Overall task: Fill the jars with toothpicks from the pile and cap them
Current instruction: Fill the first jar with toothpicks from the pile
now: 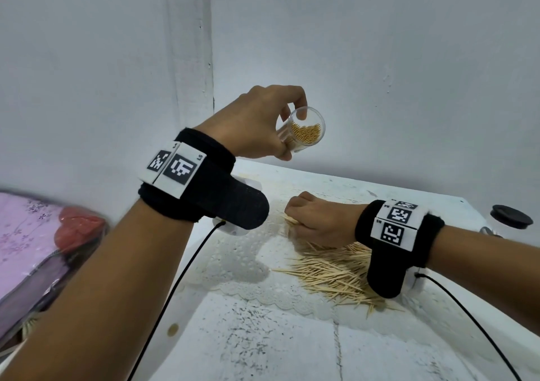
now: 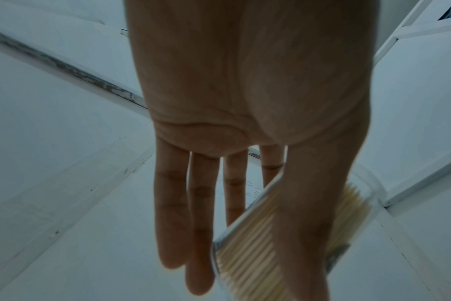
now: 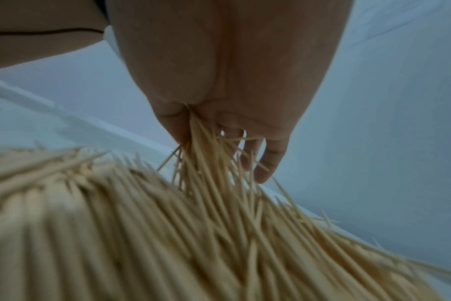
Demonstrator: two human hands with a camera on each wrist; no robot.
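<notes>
My left hand (image 1: 263, 123) holds a clear jar (image 1: 305, 129) up in the air, tilted with its open mouth toward me; it is partly filled with toothpicks. In the left wrist view the thumb and index finger pinch the jar (image 2: 247, 240) while the other fingers (image 2: 171, 224) hang straight. My right hand (image 1: 315, 220) is curled into a fist on the table, gripping a bunch of toothpicks (image 1: 290, 220) at the far end of the toothpick pile (image 1: 336, 272). The right wrist view shows toothpicks (image 3: 206, 158) fanning out of the closed fingers above the pile (image 3: 142, 234).
The pile lies on a white lace mat (image 1: 248, 263) on a white table (image 1: 263, 345). A jar with a black cap (image 1: 511, 217) stands at the far right edge. Pink and purple items (image 1: 35, 240) lie left. White walls stand close behind. Cables (image 1: 175, 284) trail from both wristbands.
</notes>
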